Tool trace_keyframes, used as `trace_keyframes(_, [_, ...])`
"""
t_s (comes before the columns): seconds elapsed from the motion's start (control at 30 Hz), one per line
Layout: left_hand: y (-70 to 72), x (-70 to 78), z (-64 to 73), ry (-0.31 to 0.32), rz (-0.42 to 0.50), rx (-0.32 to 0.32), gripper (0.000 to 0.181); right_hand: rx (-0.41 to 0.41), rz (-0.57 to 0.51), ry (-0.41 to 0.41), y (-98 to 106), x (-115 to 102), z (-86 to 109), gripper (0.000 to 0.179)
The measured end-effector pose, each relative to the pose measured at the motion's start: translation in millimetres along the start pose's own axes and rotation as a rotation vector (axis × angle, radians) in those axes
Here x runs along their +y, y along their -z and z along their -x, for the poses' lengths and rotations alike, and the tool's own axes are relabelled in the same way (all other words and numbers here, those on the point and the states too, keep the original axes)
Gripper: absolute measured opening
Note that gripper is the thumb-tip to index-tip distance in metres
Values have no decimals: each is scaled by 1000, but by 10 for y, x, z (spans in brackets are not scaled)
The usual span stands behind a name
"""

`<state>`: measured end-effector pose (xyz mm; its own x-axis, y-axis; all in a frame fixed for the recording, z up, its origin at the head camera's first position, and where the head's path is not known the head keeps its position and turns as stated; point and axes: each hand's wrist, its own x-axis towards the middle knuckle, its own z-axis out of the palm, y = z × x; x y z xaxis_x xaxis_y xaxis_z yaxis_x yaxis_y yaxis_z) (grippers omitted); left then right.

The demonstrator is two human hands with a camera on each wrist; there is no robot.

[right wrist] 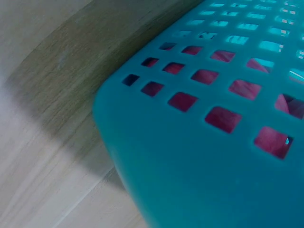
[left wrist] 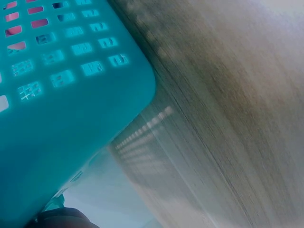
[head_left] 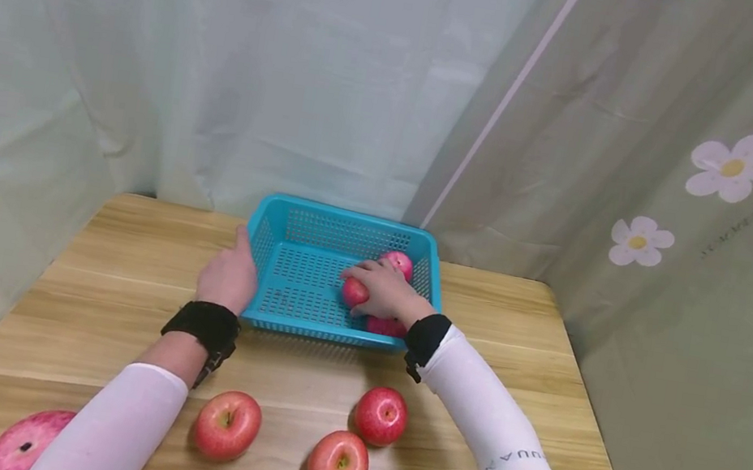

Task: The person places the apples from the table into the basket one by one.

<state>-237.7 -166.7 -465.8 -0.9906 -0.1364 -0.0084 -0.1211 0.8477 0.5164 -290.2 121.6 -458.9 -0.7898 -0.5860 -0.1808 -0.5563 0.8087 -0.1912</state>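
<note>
Here, the person's left hand (head_left: 228, 277) grips the left rim of the blue basket (head_left: 350, 218), while the right hand (head_left: 386, 290) curls round an apple (head_left: 356, 292) inside it, partly hiding two more apples (head_left: 399, 262) near its right end. In front, three red apples (head_left: 337, 467) sit on the desk (head_left: 492, 393); the left sleeve (head_left: 113, 427) blocks part of a pink apple (head_left: 25, 446). A curtain (head_left: 336, 72) hangs behind

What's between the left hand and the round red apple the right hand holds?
The head view shows only the blue perforated plastic basket, its left wall and bare floor, between the left hand and the round red apple.
</note>
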Motion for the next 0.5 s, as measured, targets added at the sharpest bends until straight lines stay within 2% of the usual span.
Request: trace_keyframes(0.5, [8, 8, 15, 1, 8, -3, 65, -24, 1, -26, 10, -27, 27, 87])
